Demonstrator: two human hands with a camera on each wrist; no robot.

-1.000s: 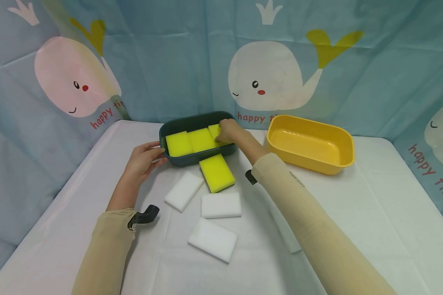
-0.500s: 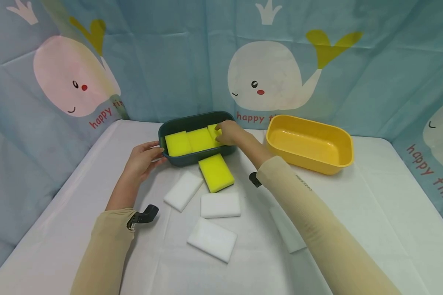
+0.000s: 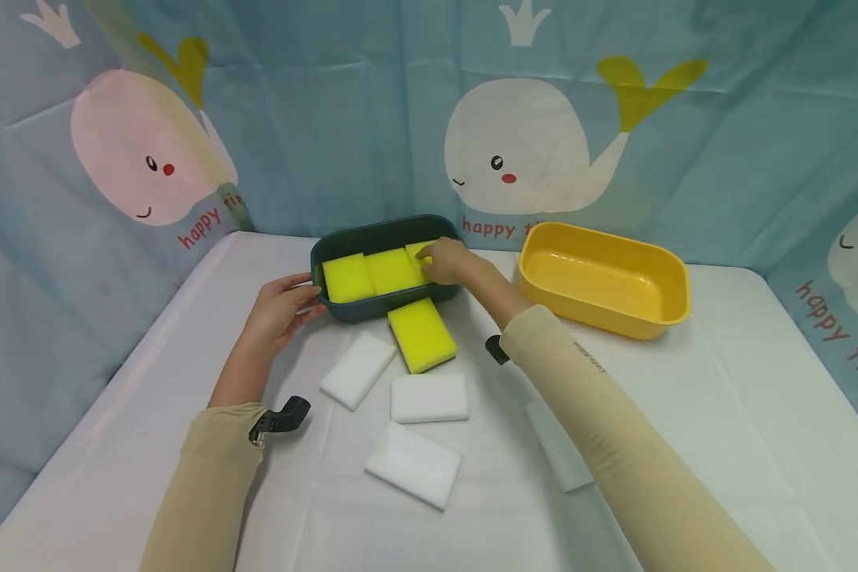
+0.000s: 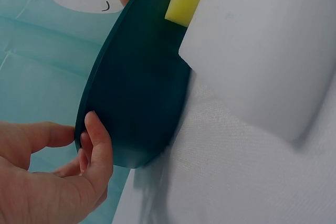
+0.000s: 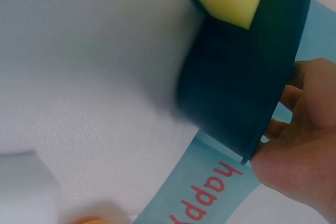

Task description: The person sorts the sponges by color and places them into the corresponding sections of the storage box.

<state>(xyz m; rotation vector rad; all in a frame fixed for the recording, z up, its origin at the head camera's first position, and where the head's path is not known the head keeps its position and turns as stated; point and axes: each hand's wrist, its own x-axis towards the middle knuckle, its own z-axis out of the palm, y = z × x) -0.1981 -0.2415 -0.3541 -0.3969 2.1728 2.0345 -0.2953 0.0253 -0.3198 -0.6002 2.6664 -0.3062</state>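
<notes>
A dark green basin [image 3: 372, 307] at the back of the table holds three yellow sponges in a row, the left one [image 3: 346, 278], the middle one [image 3: 389, 272] and the right one [image 3: 413, 250]. My left hand [image 3: 275, 311] grips the basin's left end; the left wrist view has its fingers on both sides of the rim [image 4: 94, 72]. Over the right end reaches my right hand [image 3: 448, 262], its thumb and forefinger spread at the right sponge, which it partly covers. In the right wrist view those fingertips are hidden behind the basin's wall [image 5: 231, 87].
Another yellow sponge [image 3: 422, 335] lies before the basin. Several white sponges are on the table, among them a tilted one [image 3: 358, 369], a middle one [image 3: 429, 397] and a near one [image 3: 413, 465]; another [image 3: 559, 449] is beside the right sleeve. A yellow basin [image 3: 604, 314] stands right.
My right hand has drawn back slightly to the right and its fingers have loosened, showing more of the right sponge. The left hand keeps its grip on the basin.
</notes>
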